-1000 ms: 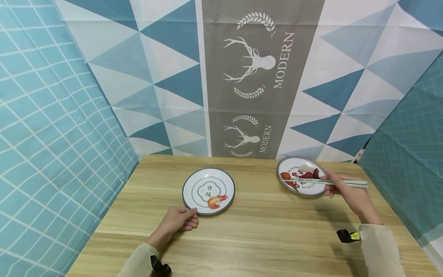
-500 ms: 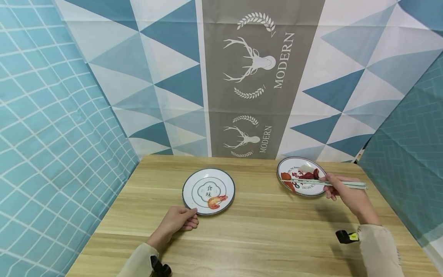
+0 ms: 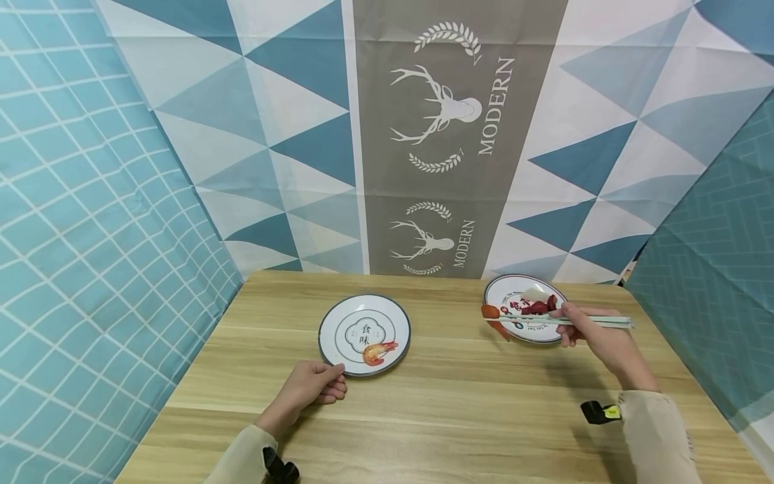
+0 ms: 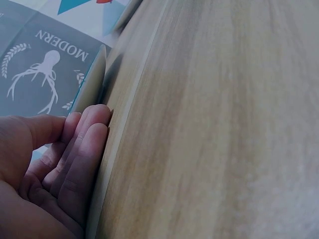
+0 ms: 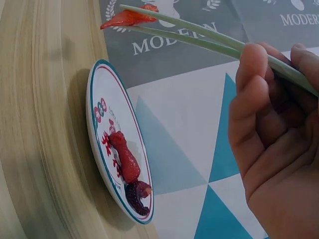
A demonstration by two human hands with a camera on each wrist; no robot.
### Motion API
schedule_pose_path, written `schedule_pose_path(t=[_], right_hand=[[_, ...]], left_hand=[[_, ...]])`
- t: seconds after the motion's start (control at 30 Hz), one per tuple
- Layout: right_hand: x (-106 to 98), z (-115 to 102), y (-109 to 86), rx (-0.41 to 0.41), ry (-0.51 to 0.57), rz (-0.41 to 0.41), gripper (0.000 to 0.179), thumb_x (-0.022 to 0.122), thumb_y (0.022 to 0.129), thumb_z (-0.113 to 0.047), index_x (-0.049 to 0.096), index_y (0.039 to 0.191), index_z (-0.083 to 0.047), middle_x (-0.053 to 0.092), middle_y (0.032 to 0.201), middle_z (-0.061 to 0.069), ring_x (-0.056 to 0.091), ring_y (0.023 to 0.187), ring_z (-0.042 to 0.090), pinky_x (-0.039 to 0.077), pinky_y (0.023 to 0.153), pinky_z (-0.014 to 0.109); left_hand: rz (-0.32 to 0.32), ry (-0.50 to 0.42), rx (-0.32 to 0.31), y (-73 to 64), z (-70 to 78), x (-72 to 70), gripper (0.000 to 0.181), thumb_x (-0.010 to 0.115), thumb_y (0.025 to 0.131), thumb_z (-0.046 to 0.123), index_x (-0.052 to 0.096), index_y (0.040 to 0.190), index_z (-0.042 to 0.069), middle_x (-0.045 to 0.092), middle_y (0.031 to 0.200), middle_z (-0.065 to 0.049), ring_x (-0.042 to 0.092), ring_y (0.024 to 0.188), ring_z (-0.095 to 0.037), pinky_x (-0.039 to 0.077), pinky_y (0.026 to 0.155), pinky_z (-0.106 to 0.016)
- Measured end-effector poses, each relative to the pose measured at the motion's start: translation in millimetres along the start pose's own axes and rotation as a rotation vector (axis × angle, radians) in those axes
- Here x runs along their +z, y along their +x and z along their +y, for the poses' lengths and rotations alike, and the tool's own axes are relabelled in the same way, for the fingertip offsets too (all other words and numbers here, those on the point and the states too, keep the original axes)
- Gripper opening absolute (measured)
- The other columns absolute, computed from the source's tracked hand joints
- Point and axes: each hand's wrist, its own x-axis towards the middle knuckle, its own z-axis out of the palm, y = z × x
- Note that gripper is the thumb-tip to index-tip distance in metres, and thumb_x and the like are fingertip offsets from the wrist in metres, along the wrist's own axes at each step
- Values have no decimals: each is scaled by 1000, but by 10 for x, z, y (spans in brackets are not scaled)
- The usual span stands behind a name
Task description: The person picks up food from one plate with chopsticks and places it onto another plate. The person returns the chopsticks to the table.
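My left hand point(image 3: 311, 383) pinches the near rim of a white plate point(image 3: 335, 323) with a dark edge, between thumb and fingers. A cooked shrimp point(image 3: 375, 354) lies on that plate. Chopsticks point(image 3: 605, 321), pale green, are gripped by my right hand point(image 3: 595, 343). Their tips clasp an orange-red food piece point(image 5: 130, 19) with a pointed end, held clear of the table beside the second plate point(image 3: 503, 288). On this second plate lie a red food piece point(image 5: 125, 158) and a dark curled piece point(image 5: 137, 199). A whitish piece point(image 3: 535, 294) shows behind them in the head view.
Both plates stand on a wooden table point(image 3: 423, 417). Behind it hangs a patterned cloth point(image 3: 417, 168) with deer prints. Tiled-print cloth point(image 3: 91, 235) borders the left side, and a teal cloth point(image 3: 719, 269) borders the right.
The chopsticks have lifted the orange-red piece off the right plate and carried it a little left, past the rim. My left hand and its plate have stayed put.
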Motion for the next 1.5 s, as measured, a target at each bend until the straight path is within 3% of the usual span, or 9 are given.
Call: schedule_pose_path(t=[0.27,0.53,0.87,1.13,1.5], right_hand=[[42,-49,31,-30,18,-17,50,46,111,-32,67,122,11,74,82,2,70,71,17,61,70,22],[85,-126,54,-72,60,-43,47,46,112,-27,66,118,15,74,80,3,71,69,16,64,67,28],[156,-155,98,8,64,-73,48,48,111,-35,70,118,7,74,80,8,72,68,19,65,67,31],[193,-171,121,15,114,-82,48,49,110,-35,69,118,8,75,78,14,72,65,19,65,65,36],[246,-194,129,15,88,-81,49,49,110,-38,70,117,6,74,78,6,71,65,19,64,64,36]], left_hand=[[1,1,-2,-2,2,-1,39,65,102,32,75,92,-5,77,78,-8,74,69,-13,65,66,-27],[8,5,-10,-4,17,3,39,65,102,32,75,92,-4,77,78,-8,74,68,-12,64,65,-26],[4,5,-2,-15,24,-2,38,65,102,31,75,92,-5,77,77,-7,73,66,-12,64,64,-26],[-6,-4,1,-12,16,-5,39,65,102,30,74,93,-6,77,77,-8,74,67,-12,65,64,-27],[-12,-7,10,4,-4,-8,38,65,102,31,74,91,-5,77,77,-7,74,67,-11,64,64,-26]])
